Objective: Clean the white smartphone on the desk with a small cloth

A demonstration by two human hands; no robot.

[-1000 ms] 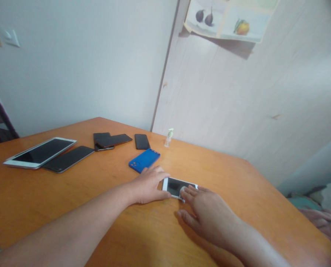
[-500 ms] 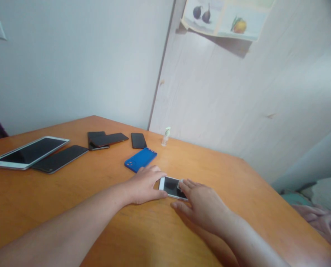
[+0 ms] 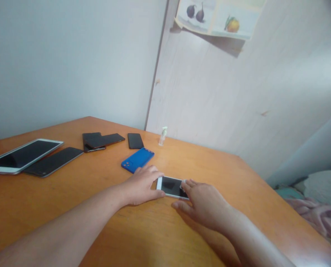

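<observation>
A white smartphone with a dark screen lies face up on the wooden table. My left hand grips its left end, thumb on the near edge and fingers on the far edge. Over the right end of the screen lies my right hand, fingers together, pressing a small white wipe against the glass. Most of that wipe is hidden under the fingertips. Just beyond my left hand is a blue phone case, its inside facing up.
Near the wall stands a small clear spray bottle, with a black phone to its left. Two dark phones overlap farther left. A white tablet rests partly on another black phone. The table ends at the right.
My right hand and the wipe have slid slightly right along the screen. My left hand keeps its hold on the phone. The whole view has shifted a little.
</observation>
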